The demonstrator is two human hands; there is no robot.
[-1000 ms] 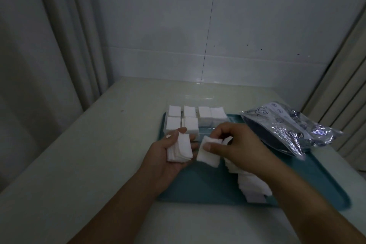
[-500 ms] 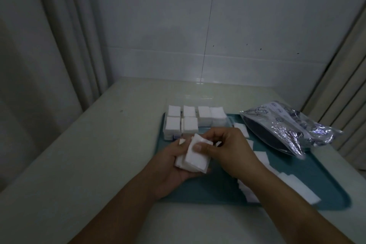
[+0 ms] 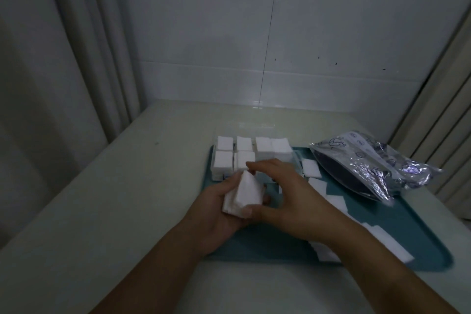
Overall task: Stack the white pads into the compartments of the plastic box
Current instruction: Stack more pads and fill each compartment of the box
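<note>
White pads are shown on a teal tray. A silver foil bag, printed with dark markings, is seen on a pale cream table.

Left hand: palm up, fingers curled, cradling a small stack of white square pads. Forearm bare, entering from lower left. Right hand: arched over the same stack, thumb at its near corner, index fingertip at its far tip. Forearm bare, entering from lower right.
</note>
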